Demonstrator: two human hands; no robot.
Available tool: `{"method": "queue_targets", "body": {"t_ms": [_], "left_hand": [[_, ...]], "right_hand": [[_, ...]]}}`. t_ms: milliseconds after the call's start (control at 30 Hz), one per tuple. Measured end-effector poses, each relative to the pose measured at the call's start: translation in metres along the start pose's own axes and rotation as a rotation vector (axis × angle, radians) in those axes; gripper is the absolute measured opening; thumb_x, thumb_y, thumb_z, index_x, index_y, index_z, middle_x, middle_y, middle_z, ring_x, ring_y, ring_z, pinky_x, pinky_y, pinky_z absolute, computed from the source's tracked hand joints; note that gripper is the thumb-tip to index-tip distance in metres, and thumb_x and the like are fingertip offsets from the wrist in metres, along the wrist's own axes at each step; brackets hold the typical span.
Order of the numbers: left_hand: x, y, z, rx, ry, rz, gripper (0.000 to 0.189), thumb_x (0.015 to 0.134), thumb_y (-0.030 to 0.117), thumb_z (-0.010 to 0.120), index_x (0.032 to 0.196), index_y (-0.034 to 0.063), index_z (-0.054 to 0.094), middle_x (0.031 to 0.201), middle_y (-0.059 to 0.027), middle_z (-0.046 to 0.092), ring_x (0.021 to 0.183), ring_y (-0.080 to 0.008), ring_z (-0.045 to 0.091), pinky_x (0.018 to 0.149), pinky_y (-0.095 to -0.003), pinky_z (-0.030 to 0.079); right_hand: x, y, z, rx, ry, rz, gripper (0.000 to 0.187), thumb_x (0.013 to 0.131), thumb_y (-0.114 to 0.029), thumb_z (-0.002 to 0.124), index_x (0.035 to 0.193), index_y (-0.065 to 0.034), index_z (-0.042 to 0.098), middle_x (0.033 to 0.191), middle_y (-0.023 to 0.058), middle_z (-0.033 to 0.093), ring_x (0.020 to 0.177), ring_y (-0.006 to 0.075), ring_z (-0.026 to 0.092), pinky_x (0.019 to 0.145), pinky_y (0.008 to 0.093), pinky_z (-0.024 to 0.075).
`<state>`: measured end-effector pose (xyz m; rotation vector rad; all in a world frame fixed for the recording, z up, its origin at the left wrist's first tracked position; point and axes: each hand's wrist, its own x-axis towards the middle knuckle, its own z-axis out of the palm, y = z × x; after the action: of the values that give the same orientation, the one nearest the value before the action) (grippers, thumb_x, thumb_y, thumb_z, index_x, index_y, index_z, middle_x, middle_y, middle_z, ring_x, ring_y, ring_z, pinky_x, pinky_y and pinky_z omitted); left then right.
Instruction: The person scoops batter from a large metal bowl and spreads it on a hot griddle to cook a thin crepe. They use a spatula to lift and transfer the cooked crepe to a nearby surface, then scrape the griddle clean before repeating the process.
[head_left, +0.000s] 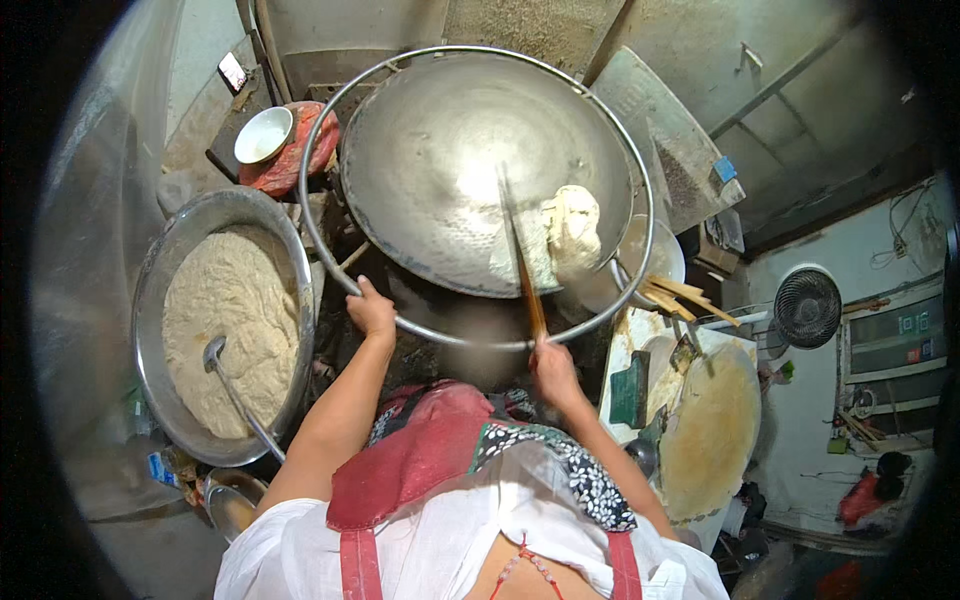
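A wide metal pan (442, 135) lies before me inside a round metal ring (457, 343). On the ring's near left side, my left hand (371, 307) is closed around the tube. With my right hand (555, 371) I grip the wooden handle of a long, thin tool (530, 296), whose dark blade reaches over the pan; its tip is blurred. A lump of pale, wet dough (574, 225) sits at the pan's right side, beside a thin smear of dough (521, 247).
At left stands a large metal basin (145, 300) of dough (232, 322) with a metal ladle (244, 409). A white bowl (263, 135) rests upper left. Flatbreads (709, 442) lie on a right-hand board, near wooden sticks (679, 296). A fan (808, 307) stands farther right.
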<state>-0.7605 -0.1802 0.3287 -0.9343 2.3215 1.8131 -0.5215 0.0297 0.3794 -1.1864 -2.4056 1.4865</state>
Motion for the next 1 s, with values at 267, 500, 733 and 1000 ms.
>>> {"method": "queue_targets", "body": {"t_ms": [267,500,733,1000], "left_hand": [[0.083,-0.022,-0.036,0.120,0.026,0.223,0.063,0.096,0.048,0.035,0.110,-0.0110,0.051,0.088,-0.0268,0.061,0.086,-0.0401,0.059,0.078,-0.0466,0.044],[0.028,-0.054,-0.035,0.086,-0.031,0.416,0.058,0.096,0.049,0.038,0.096,-0.0052,0.058,0.067,-0.0157,0.061,0.051,-0.0237,0.056,0.055,-0.0351,0.047],[0.015,-0.021,-0.007,-0.153,-0.184,0.096,0.030,0.094,0.021,0.048,0.104,-0.0047,0.038,0.061,-0.0136,0.053,0.040,-0.0244,0.053,0.042,-0.0387,0.047],[0.080,-0.029,-0.038,0.051,-0.098,0.201,0.058,0.097,0.046,0.037,0.118,-0.0063,0.050,0.082,-0.0194,0.063,0.072,-0.0324,0.062,0.066,-0.0404,0.049]], "right_hand": [[0.040,-0.080,-0.020,0.290,-0.071,0.270,0.062,0.096,-0.053,0.030,0.072,0.0003,0.053,0.052,0.0137,0.046,0.044,0.0300,0.047,0.047,0.0416,0.0400],[0.052,0.001,-0.048,-0.333,0.026,-0.166,0.053,0.100,-0.036,0.030,0.076,0.0030,0.055,0.065,0.0262,0.054,0.070,0.0444,0.056,0.064,0.0501,0.0425],[0.020,0.029,-0.031,-0.343,0.109,-0.336,0.055,0.099,-0.037,0.026,0.080,0.0048,0.056,0.075,0.0272,0.057,0.079,0.0432,0.057,0.064,0.0486,0.0427],[0.018,-0.003,-0.016,-0.261,-0.072,-0.496,0.055,0.099,-0.040,0.028,0.089,0.0072,0.055,0.078,0.0294,0.057,0.075,0.0482,0.055,0.062,0.0499,0.0438]]}}
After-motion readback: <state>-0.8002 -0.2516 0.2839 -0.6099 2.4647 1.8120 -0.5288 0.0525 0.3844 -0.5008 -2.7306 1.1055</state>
